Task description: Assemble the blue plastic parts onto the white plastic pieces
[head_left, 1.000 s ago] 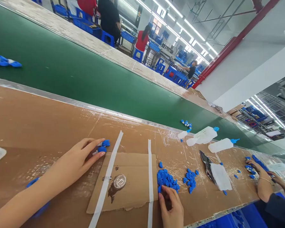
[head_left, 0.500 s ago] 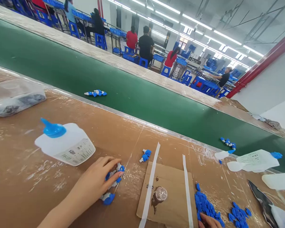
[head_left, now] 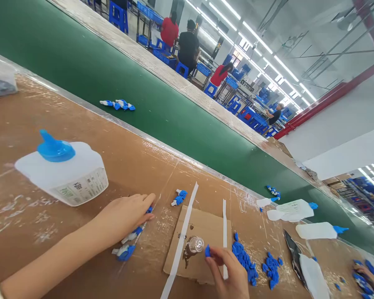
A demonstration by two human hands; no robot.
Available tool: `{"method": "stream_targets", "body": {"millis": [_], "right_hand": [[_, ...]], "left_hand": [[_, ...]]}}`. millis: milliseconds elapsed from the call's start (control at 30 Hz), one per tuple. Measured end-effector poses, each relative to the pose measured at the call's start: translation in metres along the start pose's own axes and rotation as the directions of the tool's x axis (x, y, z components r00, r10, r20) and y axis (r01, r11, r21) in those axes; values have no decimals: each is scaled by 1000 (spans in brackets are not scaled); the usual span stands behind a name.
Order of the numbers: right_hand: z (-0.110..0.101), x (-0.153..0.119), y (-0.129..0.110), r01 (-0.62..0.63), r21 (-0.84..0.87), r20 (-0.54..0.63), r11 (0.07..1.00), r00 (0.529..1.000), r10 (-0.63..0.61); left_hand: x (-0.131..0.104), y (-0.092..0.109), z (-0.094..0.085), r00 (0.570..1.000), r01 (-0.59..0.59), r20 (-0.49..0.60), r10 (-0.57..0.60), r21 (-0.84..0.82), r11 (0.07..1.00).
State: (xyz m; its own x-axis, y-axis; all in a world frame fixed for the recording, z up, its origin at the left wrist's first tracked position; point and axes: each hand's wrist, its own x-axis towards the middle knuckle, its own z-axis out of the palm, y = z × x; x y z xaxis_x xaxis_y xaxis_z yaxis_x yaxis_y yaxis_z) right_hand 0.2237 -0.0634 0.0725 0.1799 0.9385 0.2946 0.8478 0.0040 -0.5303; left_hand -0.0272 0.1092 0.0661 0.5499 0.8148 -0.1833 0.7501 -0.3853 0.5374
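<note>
My left hand (head_left: 124, 216) lies on the brown bench, its fingers closed over a few small blue-and-white parts (head_left: 126, 246) that stick out beneath it. My right hand (head_left: 229, 270) pinches one small blue piece (head_left: 207, 251) between thumb and finger, just right of a small clear glue cap (head_left: 195, 244) on a taped-down cardboard sheet (head_left: 205, 232). A heap of loose blue pieces (head_left: 244, 259) lies right of the cardboard. Another blue-and-white part (head_left: 178, 197) rests ahead of my left hand.
A white bottle with a blue cap (head_left: 62, 170) lies at left. The green conveyor belt (head_left: 162, 112) carries assembled parts (head_left: 117, 104). More white bottles (head_left: 291, 209) lie at right, where another person's hand (head_left: 366, 279) works. Seated people (head_left: 188, 45) are beyond the belt.
My right hand rose into view holding one blue piece near the glue cap. My left hand stayed on the blue-and-white parts. The view tilted and shifted slightly.
</note>
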Motion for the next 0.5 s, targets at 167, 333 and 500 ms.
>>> {"method": "stream_targets", "body": {"millis": [167,333,500], "right_hand": [[2,21,-7,93,-108,176,990,982,-73],[5,19,-15,-65,-97,81,993,994,72],[5,12,-20,-259,200,-7,945,964,266]], "left_hand": [[-31,14,8,999,-34,12,52,-624,781],[-50,36,40,937,331,339,83,-939,93],[-48,61,71,887,461,398,234,-796,-393]]}}
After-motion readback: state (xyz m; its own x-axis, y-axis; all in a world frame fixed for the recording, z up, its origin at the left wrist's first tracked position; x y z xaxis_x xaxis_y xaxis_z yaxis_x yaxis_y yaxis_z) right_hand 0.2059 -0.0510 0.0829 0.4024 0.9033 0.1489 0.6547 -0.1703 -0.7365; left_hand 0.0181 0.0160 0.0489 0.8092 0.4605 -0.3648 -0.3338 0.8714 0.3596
